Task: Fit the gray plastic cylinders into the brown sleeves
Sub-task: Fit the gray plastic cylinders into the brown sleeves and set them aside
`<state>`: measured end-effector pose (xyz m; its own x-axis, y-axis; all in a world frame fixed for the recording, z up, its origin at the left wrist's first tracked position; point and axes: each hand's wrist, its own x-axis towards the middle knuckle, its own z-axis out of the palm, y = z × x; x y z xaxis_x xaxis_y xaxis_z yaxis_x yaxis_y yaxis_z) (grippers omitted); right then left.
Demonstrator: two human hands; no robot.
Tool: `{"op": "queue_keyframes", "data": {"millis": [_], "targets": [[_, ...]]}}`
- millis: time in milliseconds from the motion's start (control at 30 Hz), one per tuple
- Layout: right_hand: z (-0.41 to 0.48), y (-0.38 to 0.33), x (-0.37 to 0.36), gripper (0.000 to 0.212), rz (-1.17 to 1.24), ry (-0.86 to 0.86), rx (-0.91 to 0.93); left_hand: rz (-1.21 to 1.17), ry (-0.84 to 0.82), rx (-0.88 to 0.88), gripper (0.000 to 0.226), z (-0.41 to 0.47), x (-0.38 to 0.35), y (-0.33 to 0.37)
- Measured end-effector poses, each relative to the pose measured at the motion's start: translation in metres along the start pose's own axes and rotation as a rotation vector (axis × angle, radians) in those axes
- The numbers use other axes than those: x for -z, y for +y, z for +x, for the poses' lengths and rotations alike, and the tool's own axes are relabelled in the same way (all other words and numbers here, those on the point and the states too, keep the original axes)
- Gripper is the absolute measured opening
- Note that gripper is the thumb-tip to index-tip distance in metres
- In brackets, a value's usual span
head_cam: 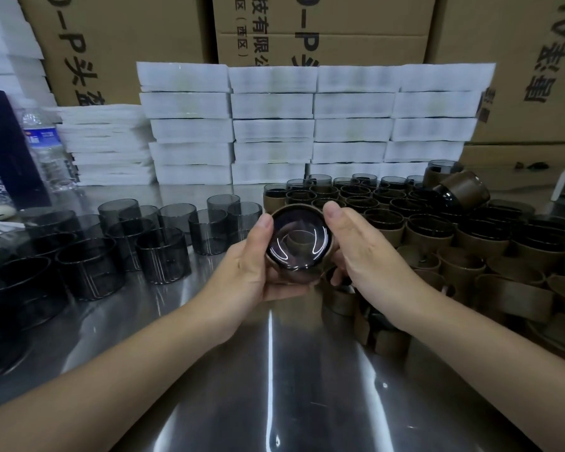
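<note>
Left carton [111,44], 10 o'clock: large black print turned sideways, "O-P头", the rest hidden.
Middle carton [340,44], 12 o'clock: sideways "技有限公", smaller "(西区)" beside it, and a second "-P" further right.
Right carton [519,76], 2 o'clock: "AH" at the top edge, large Chinese characters below, reading uncertain.
Water bottle [43,138], 9 o'clock: blue label, print too blurred to read.

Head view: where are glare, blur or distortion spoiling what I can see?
In the head view, glare streaks run down the steel table; curved highlights on the held cylinder, between left hand and right hand, mask its inside; the gray cylinders at far left look dark and smeared; the wide lens bows the foam stacks.
</note>
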<state>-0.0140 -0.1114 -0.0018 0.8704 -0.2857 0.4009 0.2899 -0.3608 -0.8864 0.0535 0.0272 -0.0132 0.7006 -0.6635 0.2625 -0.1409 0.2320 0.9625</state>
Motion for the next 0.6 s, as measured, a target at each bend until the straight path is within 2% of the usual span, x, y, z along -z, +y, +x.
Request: {"op": "queue_keyframes", "data": {"millis": [100,333,600], "targets": [[-0.0007,-0.0001,0.0001,0.059,-0.016,-0.003,0.013,0.012,0.008,-0.023,0.054,-0.0006,-0.0011,0.0004],[-0.0019,-0.0014,-0.0029,0.047,0.058,-0.022,0.019,-0.002,0.065,-0.083,0.057,0.0007,-0.0031,-0.0005],[-0.0064,-0.0075,-0.0063,0.048,0.144,-0.066,-0.020,-0.027,0.125,-0.108,0.055,0.0025,-0.0028,0.0004]]}}
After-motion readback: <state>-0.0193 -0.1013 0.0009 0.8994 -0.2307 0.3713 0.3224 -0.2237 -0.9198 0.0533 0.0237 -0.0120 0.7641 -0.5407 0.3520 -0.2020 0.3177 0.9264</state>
